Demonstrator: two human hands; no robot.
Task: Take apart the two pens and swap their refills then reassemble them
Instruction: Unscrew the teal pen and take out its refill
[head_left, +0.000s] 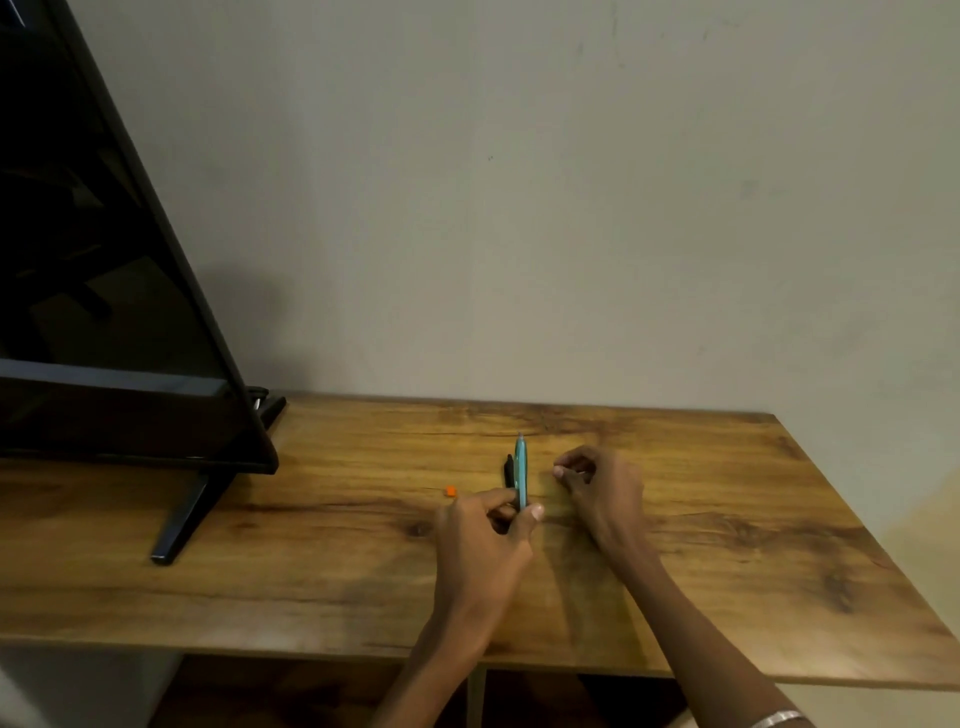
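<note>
Wooden desk (322, 571) against plain wall. Left hand (480, 535) pinches teal pen (521, 470) low on its barrel, black pen (509, 470) just behind: light, stiff, slick; likely best gripped mid-barrel. Right hand (597, 486) curled; contents unclear.

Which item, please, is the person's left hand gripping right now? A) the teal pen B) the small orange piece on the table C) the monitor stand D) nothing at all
A: the left hand has its fingers and thumb curled round the lower end of the teal pen, which points away from the person.
</note>
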